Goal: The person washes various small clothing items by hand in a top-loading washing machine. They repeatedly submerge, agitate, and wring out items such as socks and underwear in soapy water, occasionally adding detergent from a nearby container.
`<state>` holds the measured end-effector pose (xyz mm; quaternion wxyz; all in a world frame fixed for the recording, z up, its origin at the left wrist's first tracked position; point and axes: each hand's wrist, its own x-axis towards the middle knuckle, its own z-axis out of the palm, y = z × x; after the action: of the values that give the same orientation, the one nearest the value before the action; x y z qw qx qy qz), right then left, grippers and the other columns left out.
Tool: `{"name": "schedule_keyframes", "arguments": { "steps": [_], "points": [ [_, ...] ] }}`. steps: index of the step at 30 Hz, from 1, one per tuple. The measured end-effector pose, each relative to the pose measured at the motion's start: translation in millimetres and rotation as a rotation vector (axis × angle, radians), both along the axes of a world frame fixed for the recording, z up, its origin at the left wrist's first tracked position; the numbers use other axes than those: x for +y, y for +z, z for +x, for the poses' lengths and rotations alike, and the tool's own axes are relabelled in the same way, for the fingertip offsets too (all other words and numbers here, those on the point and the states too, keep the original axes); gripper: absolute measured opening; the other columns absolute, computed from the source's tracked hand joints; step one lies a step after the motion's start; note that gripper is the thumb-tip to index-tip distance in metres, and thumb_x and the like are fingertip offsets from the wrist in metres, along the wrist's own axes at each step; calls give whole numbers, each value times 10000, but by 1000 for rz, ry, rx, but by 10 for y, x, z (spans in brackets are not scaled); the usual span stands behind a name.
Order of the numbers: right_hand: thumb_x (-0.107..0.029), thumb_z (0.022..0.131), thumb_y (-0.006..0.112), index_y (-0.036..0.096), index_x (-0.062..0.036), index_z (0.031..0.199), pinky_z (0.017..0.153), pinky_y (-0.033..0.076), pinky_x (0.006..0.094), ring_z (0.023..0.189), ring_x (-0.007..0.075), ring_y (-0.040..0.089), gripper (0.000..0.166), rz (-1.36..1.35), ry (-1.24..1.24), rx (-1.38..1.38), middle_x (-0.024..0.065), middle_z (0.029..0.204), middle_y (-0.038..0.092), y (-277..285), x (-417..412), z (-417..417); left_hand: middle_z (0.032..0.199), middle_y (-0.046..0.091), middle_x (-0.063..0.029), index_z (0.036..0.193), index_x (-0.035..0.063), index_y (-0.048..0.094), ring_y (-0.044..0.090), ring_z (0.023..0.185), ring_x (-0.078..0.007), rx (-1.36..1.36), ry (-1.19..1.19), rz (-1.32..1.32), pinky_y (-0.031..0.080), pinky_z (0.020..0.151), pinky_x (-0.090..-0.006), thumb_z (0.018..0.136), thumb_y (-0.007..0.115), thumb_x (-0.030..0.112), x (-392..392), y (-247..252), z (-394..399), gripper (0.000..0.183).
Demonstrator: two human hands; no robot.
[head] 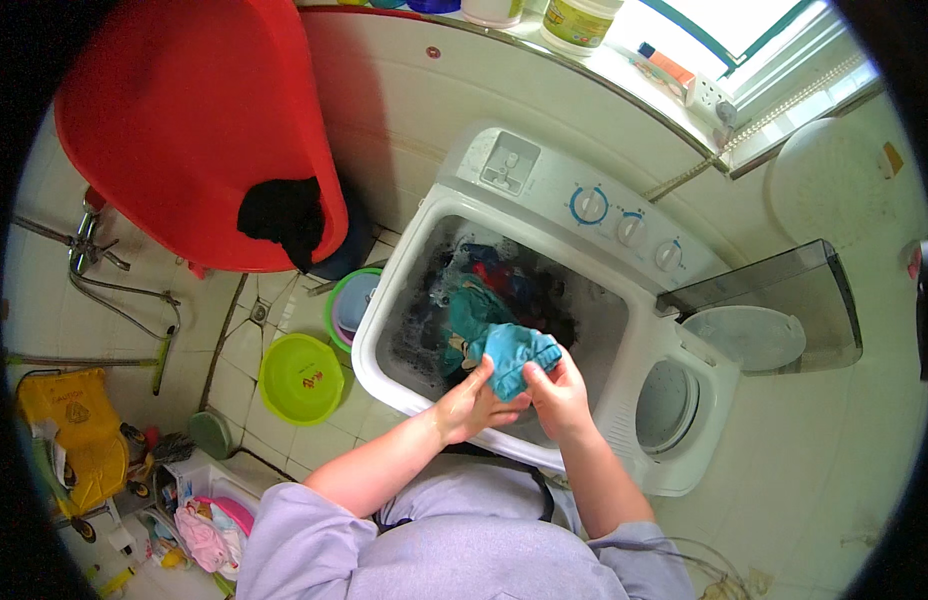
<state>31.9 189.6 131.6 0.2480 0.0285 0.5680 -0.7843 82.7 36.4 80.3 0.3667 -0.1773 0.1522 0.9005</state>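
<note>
Both hands hold a wet teal garment over the front of a white twin-tub washing machine. My left hand supports the cloth's left side, its thumb on top and the other fingers stretched below. My right hand pinches the gathered right end between thumb and fingers. The garment trails back into the wash tub, where green cloth lies in dark, sudsy water. Red cloth and dark clothes lie behind it, partly under water. The smaller spin tub stands open at the right.
A large red plastic tub with black cloth leans at the upper left. A lime-green basin sits on the tiled floor. The raised lid is at the right. A yellow mop bucket stands far left. Containers line the ledge.
</note>
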Motion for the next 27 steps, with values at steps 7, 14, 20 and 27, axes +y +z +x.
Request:
{"name": "schedule_keyframes", "arguments": {
  "steps": [7,14,20,27],
  "points": [
    [-103,887,614,493,-31,1167,790,550,346,961,166,609,314,-175,-4,-289,66,1082,588,23,-19,142,1198,603,-133,1258,4,500,604,1080,-273,158,406,-3,478,950,-422,980,458,250,-145,244,-226,374],
    [-153,888,641,525,-33,1000,748,452,240,803,77,526,202,154,-75,14,-1,879,558,-139,48,224,1203,600,-78,1294,26,479,576,1108,-199,520,213,-299,431,986,-351,877,594,103,-271,374,-223,439],
    [-191,904,583,551,-73,844,589,434,227,677,77,515,137,-95,-228,-266,-14,773,542,-426,-27,312,1248,571,-73,1322,46,456,549,1148,-192,504,103,-292,425,1001,-359,786,688,36,-298,269,-183,584],
    [-315,910,602,588,-15,971,747,481,310,845,145,574,306,475,169,85,61,902,610,-269,-311,-71,1217,594,-85,1279,44,498,572,1124,-236,393,129,-399,445,989,-386,770,627,-26,-726,-207,-145,530]
  ]
}}
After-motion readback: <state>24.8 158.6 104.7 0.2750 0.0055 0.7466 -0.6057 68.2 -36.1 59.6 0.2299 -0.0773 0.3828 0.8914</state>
